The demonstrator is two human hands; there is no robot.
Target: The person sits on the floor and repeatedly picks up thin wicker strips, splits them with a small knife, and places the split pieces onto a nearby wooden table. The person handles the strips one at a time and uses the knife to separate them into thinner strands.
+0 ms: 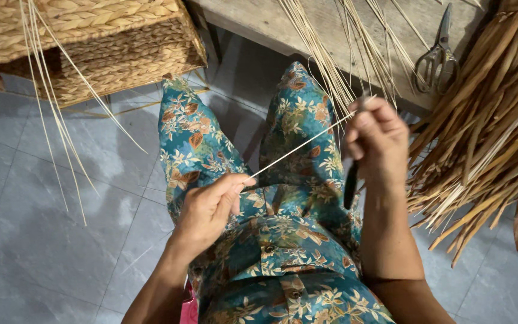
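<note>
Pale and thin, a single straw-coloured stick (298,147) is held taut above the lap between both hands: its near end is pinched by the left hand (211,207), its far end is gripped in the closed right hand (376,138) together with a dark-handled blade (350,183) (the cutting edge is hidden). More sticks (331,54) and scissors (437,57) lie on the wooden worktop (259,18). A snapped stick could be caused by excess tension; a nicked finger, by the blade slipping.

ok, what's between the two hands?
Head view: one thin pale straight stick spans from left hand to right hand, over the teal floral-print lap.
</note>
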